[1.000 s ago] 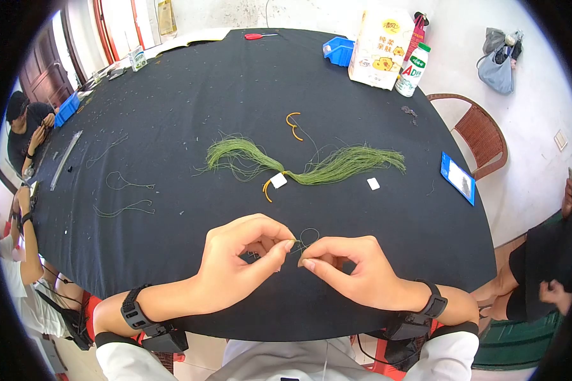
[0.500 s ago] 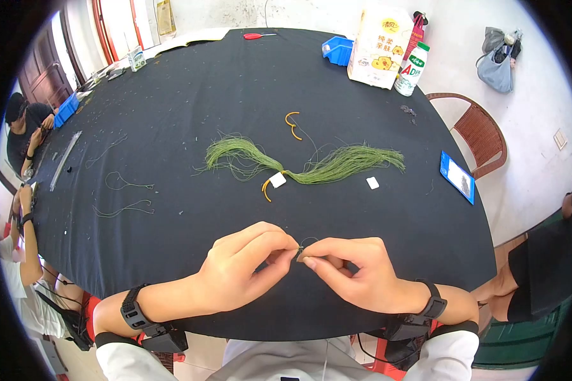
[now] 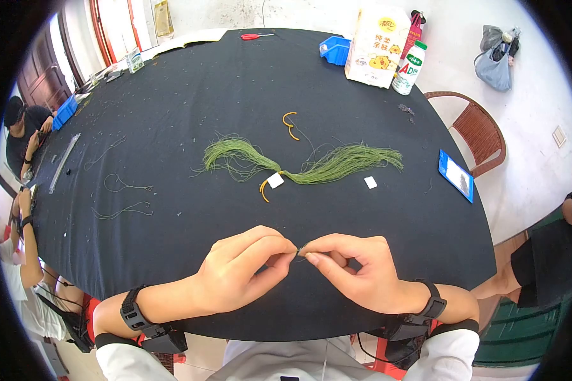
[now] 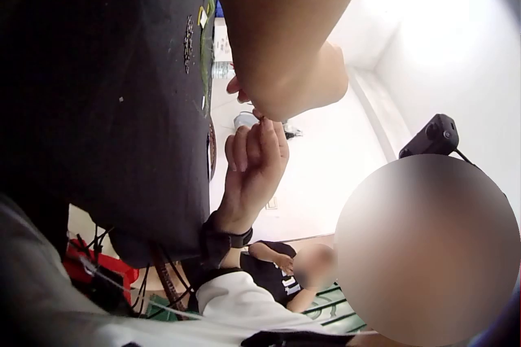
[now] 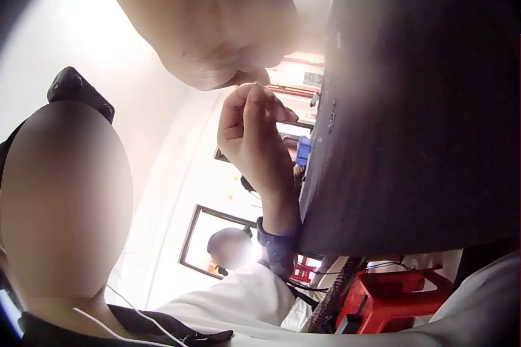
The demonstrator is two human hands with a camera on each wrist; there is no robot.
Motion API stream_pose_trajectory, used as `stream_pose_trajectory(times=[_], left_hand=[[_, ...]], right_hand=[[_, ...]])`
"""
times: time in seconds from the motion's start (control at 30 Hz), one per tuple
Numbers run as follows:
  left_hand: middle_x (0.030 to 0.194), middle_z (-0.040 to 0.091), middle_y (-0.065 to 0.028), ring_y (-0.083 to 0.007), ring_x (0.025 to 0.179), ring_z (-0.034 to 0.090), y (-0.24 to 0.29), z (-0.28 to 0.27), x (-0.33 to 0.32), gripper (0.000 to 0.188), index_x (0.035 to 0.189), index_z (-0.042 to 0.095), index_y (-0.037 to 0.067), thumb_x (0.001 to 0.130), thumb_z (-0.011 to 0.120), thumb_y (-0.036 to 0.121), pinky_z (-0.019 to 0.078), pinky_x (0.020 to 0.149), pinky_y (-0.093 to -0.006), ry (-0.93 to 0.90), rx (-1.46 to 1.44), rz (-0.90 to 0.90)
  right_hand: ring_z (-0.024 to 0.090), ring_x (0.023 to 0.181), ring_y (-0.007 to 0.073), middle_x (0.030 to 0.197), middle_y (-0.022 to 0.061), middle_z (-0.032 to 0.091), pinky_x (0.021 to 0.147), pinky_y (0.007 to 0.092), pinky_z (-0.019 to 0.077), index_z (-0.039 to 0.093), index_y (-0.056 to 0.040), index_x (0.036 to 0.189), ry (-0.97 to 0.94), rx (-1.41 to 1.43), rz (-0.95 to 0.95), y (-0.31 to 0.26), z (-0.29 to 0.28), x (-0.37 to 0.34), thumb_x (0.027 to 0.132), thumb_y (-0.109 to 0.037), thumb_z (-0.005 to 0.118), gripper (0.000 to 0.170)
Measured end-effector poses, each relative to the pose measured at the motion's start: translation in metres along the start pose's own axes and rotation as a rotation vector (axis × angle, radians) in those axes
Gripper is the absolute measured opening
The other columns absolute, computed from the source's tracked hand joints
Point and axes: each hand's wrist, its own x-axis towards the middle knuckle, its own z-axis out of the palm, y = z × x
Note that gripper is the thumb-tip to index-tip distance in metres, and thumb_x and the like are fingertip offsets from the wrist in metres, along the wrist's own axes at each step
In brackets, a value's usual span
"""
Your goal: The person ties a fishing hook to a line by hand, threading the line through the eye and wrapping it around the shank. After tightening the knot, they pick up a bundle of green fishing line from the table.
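Near the table's front edge, the left hand (image 3: 243, 272) and right hand (image 3: 362, 273) meet almost fingertip to fingertip, each with thumb and forefinger pinched. A thin green thread (image 3: 300, 254) is held between them, mostly hidden by the fingers. The left wrist view shows the left hand (image 4: 285, 70) above the right hand (image 4: 259, 164); the right wrist view shows the right hand (image 5: 212, 26) close to the left hand (image 5: 256, 131). Beyond the hands lies a green thread bundle (image 3: 343, 164), tied at its middle beside a white tag (image 3: 275, 180).
Yellow curved pieces (image 3: 290, 127), a white square (image 3: 370, 183) and loose thread loops (image 3: 124, 209) lie on the dark cloth (image 3: 190, 95). Farther back are red scissors (image 3: 255, 37), a blue bin (image 3: 335, 51), a tissue pack (image 3: 376, 47) and a bottle (image 3: 410, 68). A blue packet (image 3: 456, 176) lies right.
The left hand's fingers have closed together and moved right toward the right hand. The small thread loop above the fingertips has shrunk from view.
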Motion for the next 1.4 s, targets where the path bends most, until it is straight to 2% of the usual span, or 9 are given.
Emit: stream_pose_trajectory(times=[0.13,0.23,0.43,0.63,0.83,0.93,1.13,1.33,1.4], left_hand=[[0.080,0.060,-0.0108,-0.0210,0.063,0.061,-0.001,0.001,-0.001,0.023,0.090,0.059,-0.003,0.070,0.068,-0.009,0.0502,0.052,-0.0288,-0.011,0.018,0.024],[0.080,0.060,-0.0108,-0.0216,0.063,0.061,-0.001,0.001,-0.001,0.023,0.089,0.059,-0.003,0.069,0.069,-0.009,0.0500,0.052,-0.0293,-0.011,0.023,0.032],[0.081,0.060,-0.0104,-0.0215,0.063,0.060,-0.001,0.002,-0.002,0.024,0.089,0.059,-0.003,0.068,0.069,-0.009,0.0491,0.052,-0.0296,-0.024,-0.001,0.055],[0.082,0.061,-0.0104,-0.0216,0.064,0.060,-0.001,0.002,-0.002,0.024,0.089,0.059,-0.003,0.068,0.069,-0.009,0.0491,0.053,-0.0295,-0.036,-0.024,0.060],[0.083,0.061,-0.0108,-0.0219,0.065,0.061,0.001,0.000,-0.001,0.023,0.090,0.060,-0.002,0.069,0.069,-0.009,0.0493,0.053,-0.0291,-0.051,-0.051,0.042],[0.084,0.062,-0.0102,-0.0192,0.066,0.063,0.002,-0.002,0.000,0.022,0.091,0.061,-0.002,0.071,0.068,-0.009,0.0508,0.054,-0.0269,-0.055,-0.091,0.002],[0.085,0.064,-0.0092,-0.0124,0.066,0.063,0.005,-0.004,-0.001,0.019,0.092,0.063,-0.002,0.076,0.066,-0.009,0.0529,0.056,-0.0228,-0.064,-0.272,-0.171],[0.086,0.064,-0.0094,-0.0108,0.066,0.064,0.007,-0.001,-0.004,0.015,0.092,0.063,-0.003,0.078,0.064,-0.008,0.0522,0.056,-0.0213,0.005,-0.512,-0.368],[0.085,0.064,-0.0091,-0.0105,0.067,0.064,0.007,-0.003,-0.003,0.014,0.091,0.063,-0.002,0.079,0.063,-0.008,0.0519,0.056,-0.0213,0.020,-0.495,-0.360]], right_hand=[[0.036,0.045,0.0018,0.050,-0.0031,0.046,0.045,0.0208,0.0315,0.069,-0.0019,0.095,0.002,-0.033,-0.019,0.000,-0.001,0.000,0.084,-0.001,0.064,0.013],[0.045,0.042,0.0101,0.053,0.0042,0.051,0.043,0.0259,0.0348,0.064,-0.0043,0.090,0.031,-0.117,-0.135,-0.001,-0.002,0.002,0.083,-0.004,0.065,0.007],[0.056,0.048,0.0186,0.061,0.0067,0.058,0.045,0.0295,0.0421,0.065,-0.0052,0.088,0.060,-0.258,-0.264,-0.002,-0.004,0.004,0.079,-0.003,0.068,0.010],[0.062,0.056,0.0212,0.072,0.0082,0.065,0.049,0.0298,0.0465,0.065,-0.0046,0.088,0.074,-0.278,-0.322,0.003,-0.005,0.006,0.078,-0.003,0.068,0.011],[0.062,0.057,0.0219,0.073,0.0083,0.066,0.050,0.0307,0.0474,0.066,-0.0046,0.090,0.071,-0.277,-0.336,0.006,-0.004,0.008,0.078,-0.004,0.069,0.013],[0.060,0.054,0.0176,0.071,0.0084,0.065,0.050,0.0280,0.0452,0.066,-0.0043,0.093,0.047,-0.206,-0.323,0.010,-0.004,0.010,0.079,-0.005,0.069,0.014],[0.046,0.057,0.0013,0.071,-0.0007,0.061,0.050,0.0201,0.0355,0.066,-0.0020,0.098,-0.146,0.172,0.017,0.014,-0.007,0.010,0.088,-0.010,0.063,0.013],[0.044,0.061,0.0005,0.077,-0.0028,0.060,0.050,0.0192,0.0341,0.066,-0.0006,0.101,-0.230,0.445,0.200,0.013,-0.003,0.011,0.092,-0.014,0.060,0.017],[0.045,0.060,0.0012,0.075,-0.0019,0.060,0.050,0.0192,0.0346,0.066,-0.0003,0.100,-0.261,0.512,0.266,0.015,-0.002,0.010,0.092,-0.014,0.060,0.017]])
